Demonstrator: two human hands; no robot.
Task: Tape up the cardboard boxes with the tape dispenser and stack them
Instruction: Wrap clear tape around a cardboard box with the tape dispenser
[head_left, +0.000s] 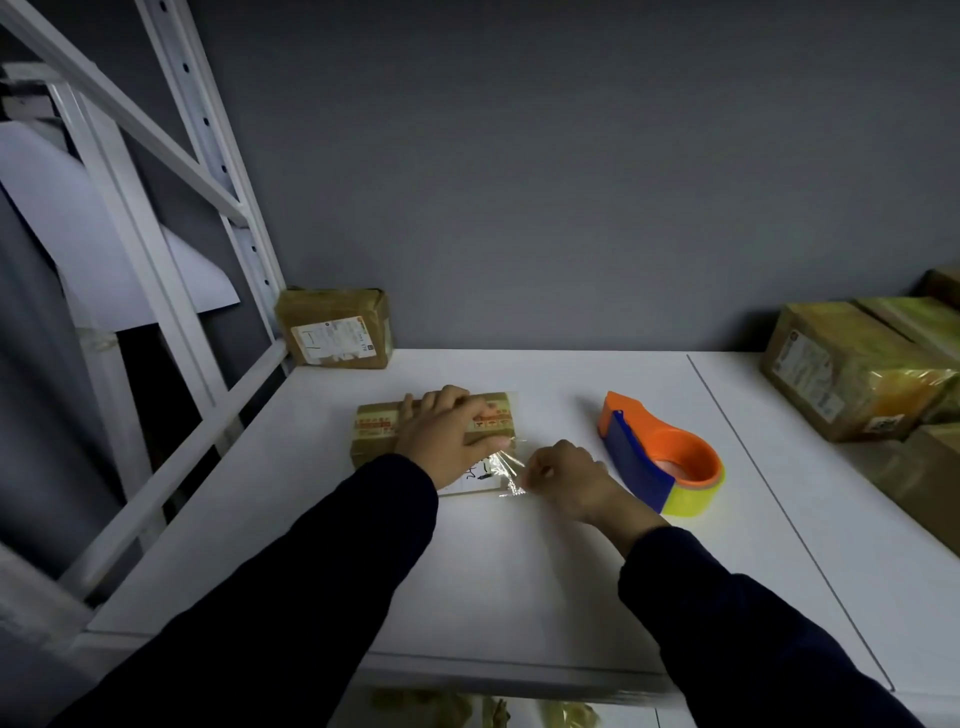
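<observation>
A small cardboard box (375, 427) with red print lies on the white shelf surface (519, 561) in the middle. My left hand (447, 434) lies flat on its top with fingers spread, pressing it down. Clear tape (503, 470) hangs off the box's near right corner. My right hand (563, 475) pinches the loose end of that tape just right of the box. The orange and blue tape dispenser (657, 454), loaded with a yellowish roll, rests on the shelf to the right of my right hand, untouched.
A taped box with a white label (335, 328) stands at the back left against the grey wall. Several larger taped boxes (852, 371) crowd the right side. White metal shelf uprights (171, 218) rise at the left. More wrapped items show below the shelf's front edge.
</observation>
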